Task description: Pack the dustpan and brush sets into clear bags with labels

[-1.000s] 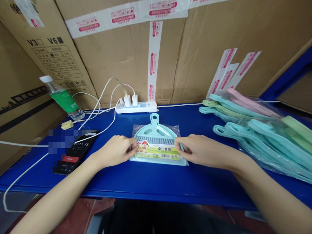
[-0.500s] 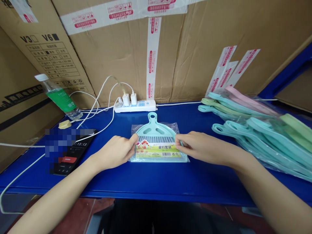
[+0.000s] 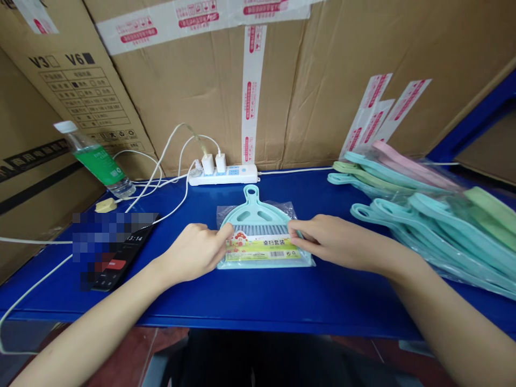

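Two bare hands pinch a turquoise dustpan-and-brush set on a blue table.
The left hand grips the clear plastic bag at the set's 9 o'clock, the right hand at 3; the handle points to 12. From the set, a white power strip lies at 11 o'clock, a green-labelled bottle at 10, a black phone at 9, and a pile of bagged dustpan sets at 3.
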### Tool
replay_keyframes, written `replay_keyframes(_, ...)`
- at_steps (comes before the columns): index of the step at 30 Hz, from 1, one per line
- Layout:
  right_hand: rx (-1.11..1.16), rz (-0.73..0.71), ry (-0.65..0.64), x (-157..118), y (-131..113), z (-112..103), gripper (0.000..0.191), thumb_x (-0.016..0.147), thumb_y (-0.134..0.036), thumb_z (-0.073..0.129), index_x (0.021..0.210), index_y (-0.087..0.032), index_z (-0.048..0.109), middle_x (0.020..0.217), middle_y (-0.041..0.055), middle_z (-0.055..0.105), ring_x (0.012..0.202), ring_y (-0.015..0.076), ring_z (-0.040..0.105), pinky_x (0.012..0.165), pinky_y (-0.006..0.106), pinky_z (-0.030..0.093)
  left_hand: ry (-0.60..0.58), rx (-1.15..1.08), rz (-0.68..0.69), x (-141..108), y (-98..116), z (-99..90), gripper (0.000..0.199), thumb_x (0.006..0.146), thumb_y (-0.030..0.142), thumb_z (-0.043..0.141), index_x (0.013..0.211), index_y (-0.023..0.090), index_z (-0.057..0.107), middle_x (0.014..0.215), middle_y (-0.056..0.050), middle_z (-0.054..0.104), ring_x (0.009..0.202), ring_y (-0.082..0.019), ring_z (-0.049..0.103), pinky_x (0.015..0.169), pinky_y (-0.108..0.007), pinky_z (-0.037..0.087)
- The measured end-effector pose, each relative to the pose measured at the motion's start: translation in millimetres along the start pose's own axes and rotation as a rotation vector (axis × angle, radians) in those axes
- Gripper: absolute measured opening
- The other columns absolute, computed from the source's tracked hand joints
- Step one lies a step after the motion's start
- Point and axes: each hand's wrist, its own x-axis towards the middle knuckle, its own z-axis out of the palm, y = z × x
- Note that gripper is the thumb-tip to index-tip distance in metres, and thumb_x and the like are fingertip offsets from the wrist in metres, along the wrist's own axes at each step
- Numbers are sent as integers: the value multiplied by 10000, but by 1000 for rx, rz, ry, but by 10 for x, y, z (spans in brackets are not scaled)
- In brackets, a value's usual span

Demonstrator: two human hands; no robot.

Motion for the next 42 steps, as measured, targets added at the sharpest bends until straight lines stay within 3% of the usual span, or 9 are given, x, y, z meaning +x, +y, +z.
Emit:
replay_keyframes(8,-67,-52,125,33,-3,-1,286,921,-283,376,639,-231,366,519,-32,460,487,139,412,525,273,244,96,-5,-19,-23,-23,14,183,914,187,302,934,183,484,494,14,551,457,-207,571,462,-275,343)
replay_keyframes(18,-91,-47,232,59,-16,-11,360,926,-296,363,587,-227,260,529,-9,491,496,140,403,515,277,229,128,-57,-63,-26,-29,1,215,933,210,290,914,194,503,485,26,509,455,-174,547,479,-249,370)
replay_keyframes(25,-79,-83,261,63,6,6,345,931,-286,343,595,-228,286,629,22,564,589,161,490,543,276,279,135,-11,-51,-26,-37,14,240,952,220,284,918,187,519,472,29,491,444,-184,540,472,-256,352)
replay_keyframes(34,-49,-127,314,68,-1,-9,315,923,-279,365,612,-229,356,641,24,562,595,165,512,536,272,316,112,-45,-133,-19,-39,22,254,964,258,303,887,201,538,482,31,493,459,-158,536,530,-246,398)
replay_keyframes(42,-37,-135,328,73,16,2,280,890,-215,403,618,-231,341,667,25,549,612,163,515,540,266,317,108,50,-93,-7,-48,0,329,997,313,326,794,200,559,489,13,548,458,-173,551,511,-264,321)
